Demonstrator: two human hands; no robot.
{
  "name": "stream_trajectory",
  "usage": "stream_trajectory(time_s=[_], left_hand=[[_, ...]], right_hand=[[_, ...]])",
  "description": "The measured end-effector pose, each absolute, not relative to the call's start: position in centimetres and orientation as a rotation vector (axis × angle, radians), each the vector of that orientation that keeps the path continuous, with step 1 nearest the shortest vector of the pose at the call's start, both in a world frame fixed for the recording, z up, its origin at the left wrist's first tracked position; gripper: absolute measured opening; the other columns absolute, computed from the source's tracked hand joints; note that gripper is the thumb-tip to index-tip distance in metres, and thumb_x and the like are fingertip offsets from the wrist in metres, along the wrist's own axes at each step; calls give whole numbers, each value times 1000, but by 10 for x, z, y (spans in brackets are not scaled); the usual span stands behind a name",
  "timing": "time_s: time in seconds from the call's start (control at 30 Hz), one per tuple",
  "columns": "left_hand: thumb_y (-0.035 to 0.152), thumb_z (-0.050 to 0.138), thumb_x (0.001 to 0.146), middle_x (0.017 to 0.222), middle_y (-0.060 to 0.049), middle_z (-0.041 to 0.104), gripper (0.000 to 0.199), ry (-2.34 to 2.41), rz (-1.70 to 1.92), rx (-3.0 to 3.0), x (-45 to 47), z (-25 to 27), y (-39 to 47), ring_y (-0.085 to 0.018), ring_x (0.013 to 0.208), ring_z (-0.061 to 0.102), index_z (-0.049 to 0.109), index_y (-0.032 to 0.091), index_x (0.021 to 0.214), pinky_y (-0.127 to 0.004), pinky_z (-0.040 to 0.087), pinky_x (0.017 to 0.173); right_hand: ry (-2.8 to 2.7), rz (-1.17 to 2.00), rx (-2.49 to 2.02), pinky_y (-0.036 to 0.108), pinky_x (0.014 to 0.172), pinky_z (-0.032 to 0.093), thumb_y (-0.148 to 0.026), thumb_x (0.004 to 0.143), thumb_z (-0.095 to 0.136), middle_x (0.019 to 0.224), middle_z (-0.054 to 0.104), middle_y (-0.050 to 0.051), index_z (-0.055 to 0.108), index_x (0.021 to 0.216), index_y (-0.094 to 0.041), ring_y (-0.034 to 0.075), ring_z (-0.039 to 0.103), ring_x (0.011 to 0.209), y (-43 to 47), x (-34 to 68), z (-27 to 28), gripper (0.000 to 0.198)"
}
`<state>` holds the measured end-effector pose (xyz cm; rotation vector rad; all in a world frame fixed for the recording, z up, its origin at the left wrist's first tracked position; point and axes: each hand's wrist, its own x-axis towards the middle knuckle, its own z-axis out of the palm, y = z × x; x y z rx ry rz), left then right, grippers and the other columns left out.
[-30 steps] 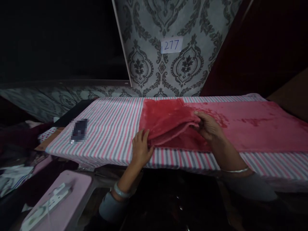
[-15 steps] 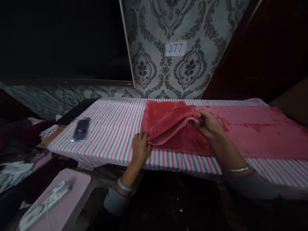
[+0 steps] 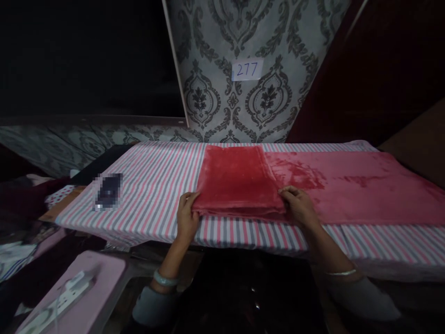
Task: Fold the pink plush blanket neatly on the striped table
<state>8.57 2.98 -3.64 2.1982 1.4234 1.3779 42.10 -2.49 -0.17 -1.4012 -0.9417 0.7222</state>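
A plush red cloth [image 3: 239, 178] lies folded into layers on the table, roughly square. Its near left corner is pinched by my left hand [image 3: 187, 214]. My right hand [image 3: 299, 204] grips the near right corner between thumb and fingers. Several layers show along the near edge, which sits slightly lifted toward me. To the right, a long flat stretch of pink plush cloth [image 3: 361, 195] with darker brushed patches runs toward the table's right end; whether it joins the folded part cannot be told.
A striped sheet [image 3: 149, 185] covers the table. A blurred dark phone-like object [image 3: 109, 191] lies on its left part. Below left, a power strip [image 3: 62, 297] with a plug rests on a pink stool [image 3: 100, 278]. Behind are a large dark screen [image 3: 86, 60] and a paper marked 277 [image 3: 247, 69].
The raised, bunched fold of red cloth has come down flat. My right hand has moved down toward the near edge, drawing the corner straight, while my left hand keeps its corner.
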Motion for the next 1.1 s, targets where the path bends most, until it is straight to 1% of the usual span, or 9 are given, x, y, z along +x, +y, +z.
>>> stream_trajectory(time_s=[0.1,0.23,0.5,0.6,0.73,0.87,1.0,1.07,1.1], left_hand=[[-1,44,67,128,-10,55,66,1449,1219,2345,82,-38,31,-22,110,61,65,20,126,-38,53,98],[2,46,70,127,-11,54,63,1482,1008,2498,76,-45,38,-27,111,60,65,21,126,-44,54,98],[7,48,74,126,-12,56,60,1382,1002,2512,70,-44,44,-28,115,59,64,20,129,-45,50,104],[14,51,76,126,-11,58,55,1334,957,2434,64,-38,46,-28,118,59,65,21,129,-46,49,105],[34,57,81,136,-9,57,51,1237,808,2312,45,-19,54,-29,127,56,64,26,130,-43,52,102],[42,52,87,146,-7,53,49,1234,861,2378,43,7,67,-30,137,49,63,27,132,-45,47,108],[44,45,93,144,-10,57,50,1160,864,2601,85,22,82,-29,135,51,60,22,135,-48,43,111],[45,45,93,147,-12,54,53,1142,760,2739,112,23,88,-31,138,47,57,21,139,-54,40,112],[45,45,93,149,-14,52,55,1157,701,2801,123,21,90,-33,141,43,55,20,141,-57,36,113]], right_hand=[[-970,547,-1398,24,56,38,-42,64,66,59,51,-5,56,63,-22,12,46,57,-28,418,-3,23],[-972,605,-1548,24,54,34,-43,58,59,52,45,-6,50,54,-23,12,41,53,-29,421,-17,22],[-975,564,-1655,24,53,32,-37,60,52,52,46,-5,47,55,-24,13,43,52,-24,422,-27,15],[-977,508,-1655,24,54,33,-33,61,50,52,46,-5,46,55,-24,14,45,53,-25,418,-26,12],[-1089,404,-1670,24,53,31,-27,64,49,53,49,-4,48,57,-23,14,47,53,-27,416,-26,8],[-1177,351,-1755,24,55,35,-21,69,51,56,53,-3,49,60,-22,15,50,56,-25,417,-26,9],[-1331,244,-1952,29,66,45,-16,77,50,73,65,4,61,73,-20,20,60,70,-26,415,-18,12],[-1379,112,-2028,34,78,49,-16,82,50,96,69,12,68,92,-18,25,64,89,-28,411,-10,21],[-1407,41,-2029,38,87,49,-18,85,51,113,68,15,69,105,-16,28,62,103,-30,408,-5,27]])
